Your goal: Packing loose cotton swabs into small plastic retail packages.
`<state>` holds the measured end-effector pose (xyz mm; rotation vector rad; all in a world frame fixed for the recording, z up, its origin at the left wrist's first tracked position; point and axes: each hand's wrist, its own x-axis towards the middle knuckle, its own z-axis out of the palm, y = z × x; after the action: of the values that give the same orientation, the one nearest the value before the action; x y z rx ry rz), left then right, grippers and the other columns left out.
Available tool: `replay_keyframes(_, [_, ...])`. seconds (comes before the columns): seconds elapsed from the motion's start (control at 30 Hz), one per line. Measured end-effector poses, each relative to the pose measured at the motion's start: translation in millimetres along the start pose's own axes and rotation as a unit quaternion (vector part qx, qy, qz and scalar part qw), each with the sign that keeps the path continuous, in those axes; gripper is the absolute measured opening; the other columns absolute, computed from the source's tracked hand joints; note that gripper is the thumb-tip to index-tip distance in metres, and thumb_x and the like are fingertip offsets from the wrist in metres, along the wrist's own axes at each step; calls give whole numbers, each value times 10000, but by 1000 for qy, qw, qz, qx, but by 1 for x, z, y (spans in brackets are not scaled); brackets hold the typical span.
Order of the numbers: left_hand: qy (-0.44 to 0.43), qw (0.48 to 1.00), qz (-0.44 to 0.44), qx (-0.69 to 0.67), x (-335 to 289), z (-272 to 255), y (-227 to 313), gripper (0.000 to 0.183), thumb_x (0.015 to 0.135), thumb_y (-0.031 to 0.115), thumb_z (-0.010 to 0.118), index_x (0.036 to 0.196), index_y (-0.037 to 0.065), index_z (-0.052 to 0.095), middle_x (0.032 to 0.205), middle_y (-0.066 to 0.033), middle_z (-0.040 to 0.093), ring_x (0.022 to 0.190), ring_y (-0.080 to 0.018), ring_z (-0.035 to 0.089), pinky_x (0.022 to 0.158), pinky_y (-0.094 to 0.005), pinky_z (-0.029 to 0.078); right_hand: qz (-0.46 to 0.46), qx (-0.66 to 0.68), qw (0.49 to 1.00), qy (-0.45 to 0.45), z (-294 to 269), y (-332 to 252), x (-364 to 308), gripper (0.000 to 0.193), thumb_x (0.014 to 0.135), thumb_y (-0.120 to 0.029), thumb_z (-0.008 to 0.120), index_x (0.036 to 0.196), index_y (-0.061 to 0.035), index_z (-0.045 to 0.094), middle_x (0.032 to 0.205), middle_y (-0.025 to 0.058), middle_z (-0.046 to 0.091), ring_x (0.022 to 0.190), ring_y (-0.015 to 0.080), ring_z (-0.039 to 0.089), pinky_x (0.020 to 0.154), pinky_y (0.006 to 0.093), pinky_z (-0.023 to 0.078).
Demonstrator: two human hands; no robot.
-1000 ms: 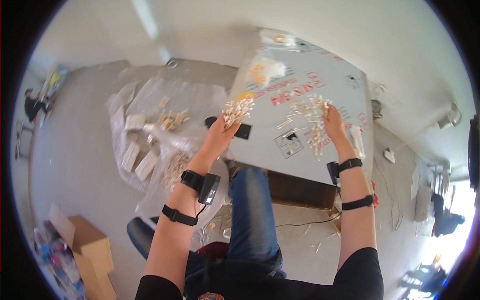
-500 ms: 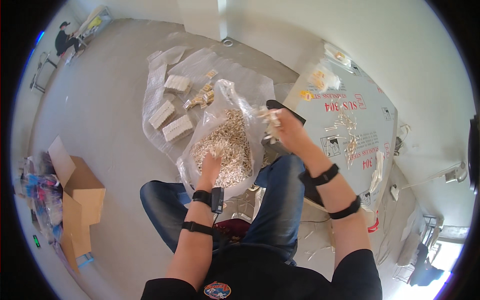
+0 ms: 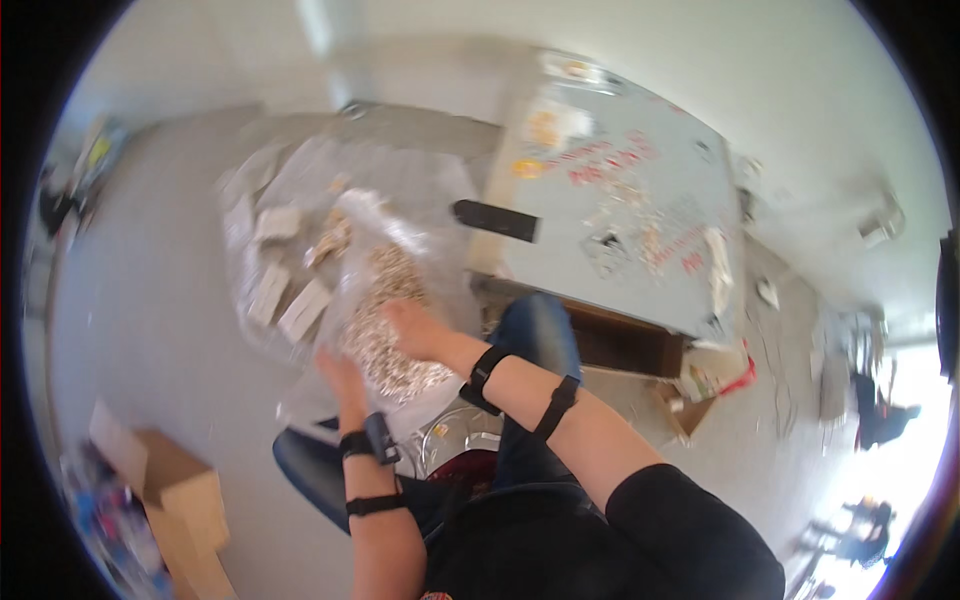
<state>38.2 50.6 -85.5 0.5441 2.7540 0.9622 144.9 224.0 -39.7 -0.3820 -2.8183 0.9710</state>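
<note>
Where the right hand (image 3: 412,332) meets the swab pile (image 3: 368,335): left of the frame's centre, over the pile's middle, fingers toward upper left; touching or just above, hard to tell.
Left hand (image 3: 340,378): by the lower-left edge of the plastic bag (image 3: 385,218), farther from the pile's middle than the right.
Hands' state: blurred; whether either is spread or pinching swabs or film, cannot tell.
Pile's long axis: roughly up and down the frame, inside the bag.
In the way: bunched film above the pile; the right forearm (image 3: 520,385) slants across from lower right.
Left of the bag: three white blocks (image 3: 268,291) and small tan packets (image 3: 333,236) on a plastic sheet (image 3: 308,168).
Worktop (image 3: 545,262), upper right: a black strip (image 3: 497,221) at its left edge, loose swabs (image 3: 651,245) near its middle.
Lower left: an open cardboard box (image 3: 185,490), well apart.
</note>
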Motion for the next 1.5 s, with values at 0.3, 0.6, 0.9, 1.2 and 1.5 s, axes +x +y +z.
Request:
replay_keyframes(0.3, [106, 978, 138, -117, -23, 1, 141, 439, 894, 88, 517, 1300, -50, 425, 1337, -236, 426, 1262, -368, 389, 1073, -444, 292, 209, 11, 930, 302, -168, 91, -139, 674, 803, -215, 679, 1363, -12, 364, 1386, 215, 384, 1303, 370, 352, 1093, 420, 292])
replay_keyframes(0.6, [-238, 855, 452, -90, -47, 98, 302, 863, 712, 195, 777, 1419, 50, 304, 1445, -268, 282, 1317, -438, 309, 1071, -492, 294, 515, -163, 809, 231, -222, 224, -245, 982, 773, -455, 689, 1468, -49, 127, 1500, 260, 145, 1414, 373, 113, 1162, 417, 107])
replay_keyframes(0.9, [-310, 815, 485, 68, -51, 218, 376, 1077, 630, 375, 817, 1477, 127, 201, 1508, -267, 107, 1383, -466, 128, 1114, -542, 161, 438, -187, 840, 261, -261, 286, -180, 952, 803, -494, 650, 1458, -23, 145, 1491, 261, 177, 1409, 370, 144, 1161, 428, 130])
replay_keyframes(1.2, [-191, 879, 433, 59, -3, 277, 431, 1043, 710, 515, 725, 1487, 111, 158, 1501, -304, 90, 1392, -473, 84, 1127, -530, 102, 349, -193, 882, 250, -298, 345, -126, 788, 868, -459, 589, 1445, -56, 234, 1474, 250, 242, 1390, 362, 213, 1153, 416, 179])
replay_keyframes(1.5, [-187, 873, 449, 51, 36, 304, 455, 944, 751, 497, 692, 1472, 117, 216, 1506, -219, 198, 1412, -350, 156, 1145, -446, 128, 204, -227, 932, 197, -310, 371, -83, 477, 908, -328, 558, 1347, -170, 461, 1402, 102, 418, 1326, 252, 361, 1117, 384, 272])
